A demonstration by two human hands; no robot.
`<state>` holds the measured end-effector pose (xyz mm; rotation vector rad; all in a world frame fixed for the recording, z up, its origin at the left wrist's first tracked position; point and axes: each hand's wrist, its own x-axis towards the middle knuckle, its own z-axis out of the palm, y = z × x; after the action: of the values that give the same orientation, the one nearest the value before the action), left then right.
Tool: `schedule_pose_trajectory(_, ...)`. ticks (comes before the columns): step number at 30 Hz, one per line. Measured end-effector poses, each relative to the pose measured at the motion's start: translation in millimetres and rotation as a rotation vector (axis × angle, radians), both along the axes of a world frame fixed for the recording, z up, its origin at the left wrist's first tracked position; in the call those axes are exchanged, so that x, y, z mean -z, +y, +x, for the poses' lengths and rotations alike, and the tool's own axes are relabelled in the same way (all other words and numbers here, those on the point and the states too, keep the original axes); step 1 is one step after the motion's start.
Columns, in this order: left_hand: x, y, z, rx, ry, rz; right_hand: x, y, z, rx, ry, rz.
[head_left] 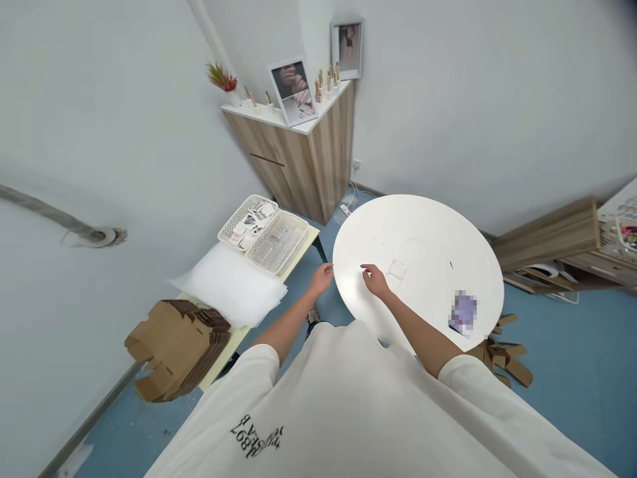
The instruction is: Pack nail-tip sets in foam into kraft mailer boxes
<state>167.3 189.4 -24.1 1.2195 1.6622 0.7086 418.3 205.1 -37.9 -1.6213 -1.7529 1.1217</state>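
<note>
My left hand hangs just off the left edge of the round white table, its fingers loosely bent and apart, with nothing visible in them. Over the tabletop is my right hand, index finger stretched out and the others curled; no held thing shows. Close to its right lies a small clear plastic case, apparently opened out flat. A purple item, blurred by pixels, rests farther right on the same table.
On the side table to my left are a basket of cards, a basket of clear cases, white foam sheets and folded cardboard boxes. A wooden cabinet stands in the corner. More cardboard lies beyond the round table.
</note>
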Motion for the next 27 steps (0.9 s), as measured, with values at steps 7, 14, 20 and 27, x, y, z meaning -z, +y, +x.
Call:
schedule_pose_trajectory(7, 3.8, 13.9, -86.5, -0.076, -0.061, 0.110, -15.0, 27.7, -106.2, -0.126, 0.007, 0.081)
schedule_pose_trajectory(14, -5.8, 46.7, -188.6, -0.161, -0.060, 0.174, -20.3, 60.1, -224.0, -0.224, 0.009, 0.132)
schedule_pose_trajectory(20, -5.9, 83.5, -275.7, -0.241, 0.020, 0.207, -27.9, 81.2, -305.1, -0.264, 0.023, 0.122)
schedule_pose_trajectory(27, 11.2, 136.5, -353.0, -0.379, 0.336, 0.113, -36.8, 98.3, -352.4, -0.298, 0.028, 0.117)
